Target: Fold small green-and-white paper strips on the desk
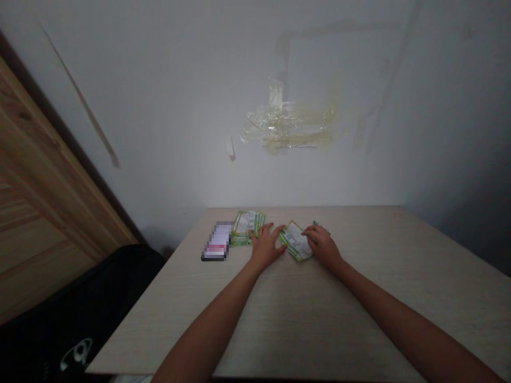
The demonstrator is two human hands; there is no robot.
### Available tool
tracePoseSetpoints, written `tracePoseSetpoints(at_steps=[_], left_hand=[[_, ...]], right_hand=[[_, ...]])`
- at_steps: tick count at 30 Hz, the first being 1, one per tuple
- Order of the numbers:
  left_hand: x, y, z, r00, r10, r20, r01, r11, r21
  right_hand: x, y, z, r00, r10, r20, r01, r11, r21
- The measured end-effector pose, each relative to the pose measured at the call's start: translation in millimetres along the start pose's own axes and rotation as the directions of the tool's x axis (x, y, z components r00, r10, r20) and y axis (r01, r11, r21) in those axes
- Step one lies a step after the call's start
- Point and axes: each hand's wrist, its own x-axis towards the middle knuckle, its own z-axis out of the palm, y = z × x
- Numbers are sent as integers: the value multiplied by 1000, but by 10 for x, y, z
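Observation:
A flat green-and-white printed card or packet lies tilted on the table between my two hands. My left hand is spread, its thumb and index finger at the left edge of that piece. Its outer fingers reach the side of a pile of similar green-and-white pieces. On the other side, my right hand rests with its fingers bent together over the piece's right edge. A thin green-and-dark strip sticks out behind the right hand; what lies under those fingers is hidden.
Left of the pile lies a phone with its screen blurred out. The pale wooden table meets a grey wall with peeling clear tape. A black bag or cloth and wooden panels stand at the left.

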Motion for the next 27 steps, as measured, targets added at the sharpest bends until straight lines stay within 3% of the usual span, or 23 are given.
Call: tracePoseSetpoints(at_steps=[5,10,14,21,27], left_hand=[[-9,-12,-10,998,50,23,-50,999,15],[3,-38,9,1000,8,6,-8,1000,8],[15,-58,20,1000,10,-4,-10,1000,-2],[44,-101,45,993,112,29,-110,993,-52],[47,-102,49,990,112,89,-101,988,-115]], right_hand=[[-4,51,27,994,-44,95,46,999,-12],[8,42,63,984,-47,170,52,998,-24],[2,36,75,979,-82,187,82,997,9],[-21,47,97,968,-138,207,127,990,65],[-15,16,78,958,-131,255,116,991,70]])
